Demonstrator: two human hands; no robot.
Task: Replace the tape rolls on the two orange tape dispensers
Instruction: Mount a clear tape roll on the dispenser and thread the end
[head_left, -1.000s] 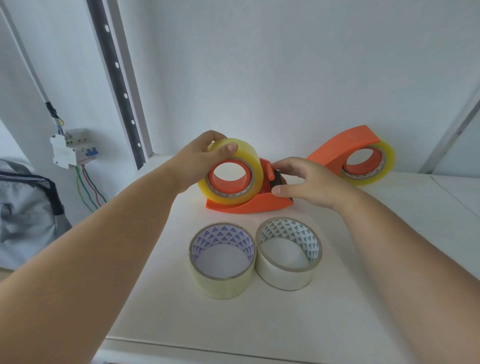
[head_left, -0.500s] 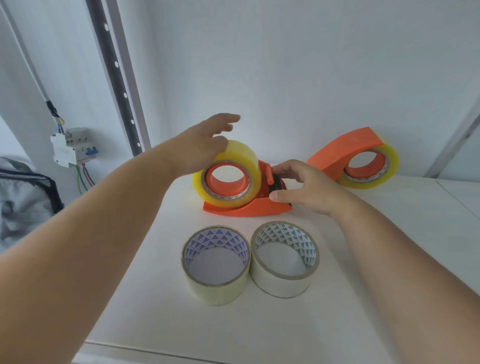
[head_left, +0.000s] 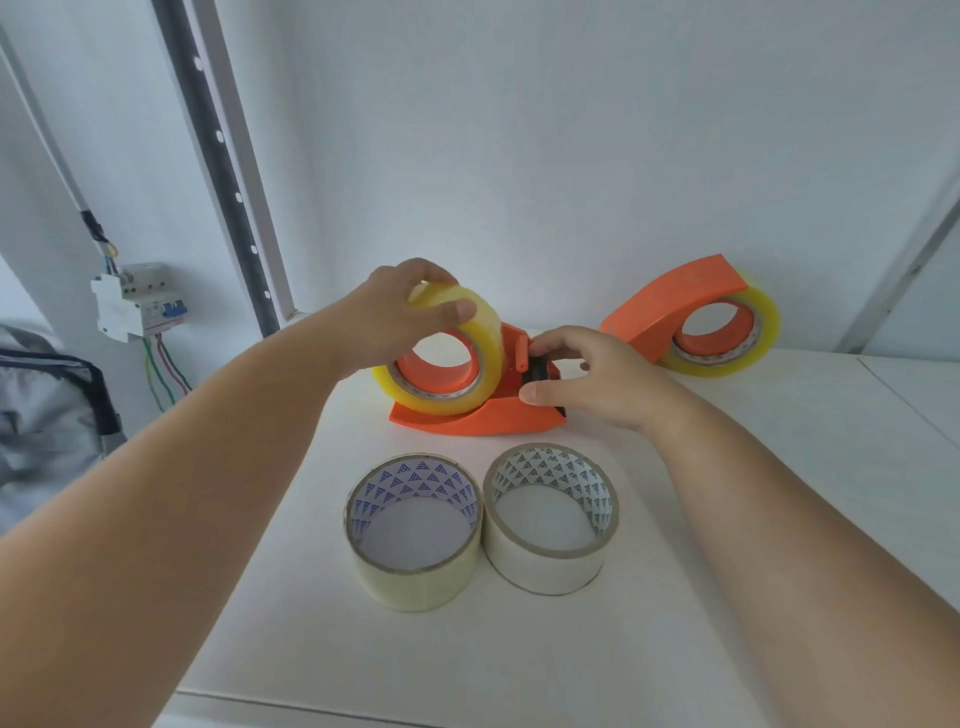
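At frame centre, the left hand (head_left: 400, 306) curls over the top of the yellow roll (head_left: 447, 358), thumb on its face. The right hand (head_left: 587, 382) pinches the cutter end of the near dispenser (head_left: 483, 415) carrying that roll. Below lie two new rolls (head_left: 415, 530) (head_left: 550, 519), touching. The second dispenser (head_left: 691, 317) sits right, on the white table (head_left: 519, 649).

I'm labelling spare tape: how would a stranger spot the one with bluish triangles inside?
On the white table, before the near orange plastic tape dispenser, two clear tape rolls lie flat. Take the left roll; its neighbour, the right roll, has grey triangles.
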